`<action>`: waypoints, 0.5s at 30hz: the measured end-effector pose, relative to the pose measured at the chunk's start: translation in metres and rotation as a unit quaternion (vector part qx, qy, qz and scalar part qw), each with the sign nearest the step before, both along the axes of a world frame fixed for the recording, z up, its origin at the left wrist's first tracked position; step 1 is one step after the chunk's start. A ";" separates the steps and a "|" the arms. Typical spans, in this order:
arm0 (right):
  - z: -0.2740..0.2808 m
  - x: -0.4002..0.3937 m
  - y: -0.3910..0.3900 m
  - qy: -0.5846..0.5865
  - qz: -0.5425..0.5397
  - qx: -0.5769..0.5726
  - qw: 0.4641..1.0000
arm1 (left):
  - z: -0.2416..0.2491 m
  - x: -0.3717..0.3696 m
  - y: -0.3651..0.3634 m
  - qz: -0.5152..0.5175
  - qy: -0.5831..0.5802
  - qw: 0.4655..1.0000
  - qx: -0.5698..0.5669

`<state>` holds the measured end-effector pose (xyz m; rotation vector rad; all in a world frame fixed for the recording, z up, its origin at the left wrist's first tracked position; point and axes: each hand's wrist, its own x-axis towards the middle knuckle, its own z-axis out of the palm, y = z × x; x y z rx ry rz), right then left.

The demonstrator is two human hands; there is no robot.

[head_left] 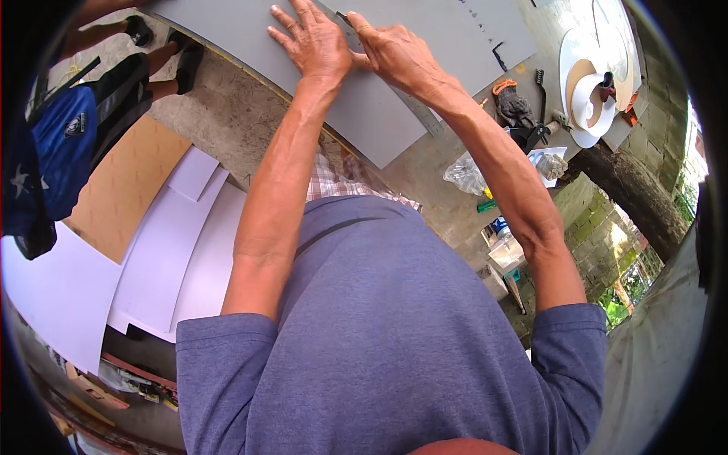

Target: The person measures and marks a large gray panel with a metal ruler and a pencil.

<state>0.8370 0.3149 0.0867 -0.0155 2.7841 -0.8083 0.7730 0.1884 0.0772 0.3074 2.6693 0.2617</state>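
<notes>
Blue-grey shirt (pixel 394 326) fills the lower centre, both arms (pixel 277 189) stretched upward; left hand (pixel 316 45) spreads wide on a grey panel (pixel 371 121), top centre; right hand (pixel 394 57) grips a mostly hidden dark tool (pixel 343 18); counter (pixel 428 167) beneath, block wall (pixel 658 144) far right.

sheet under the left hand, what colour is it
The sheet under the left hand is plain grey, best seen in the head view.
</notes>
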 end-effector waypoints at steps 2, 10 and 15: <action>0.001 0.006 0.001 -0.011 -0.009 -0.003 1.000 | 0.003 0.000 0.002 -0.003 -0.009 1.000 -0.016; -0.001 0.028 0.006 0.036 -0.004 -0.001 0.999 | -0.001 -0.001 0.001 -0.007 -0.013 0.998 -0.056; 0.002 0.051 0.013 0.020 -0.009 0.000 1.000 | 0.005 -0.002 0.001 -0.003 -0.026 0.999 -0.047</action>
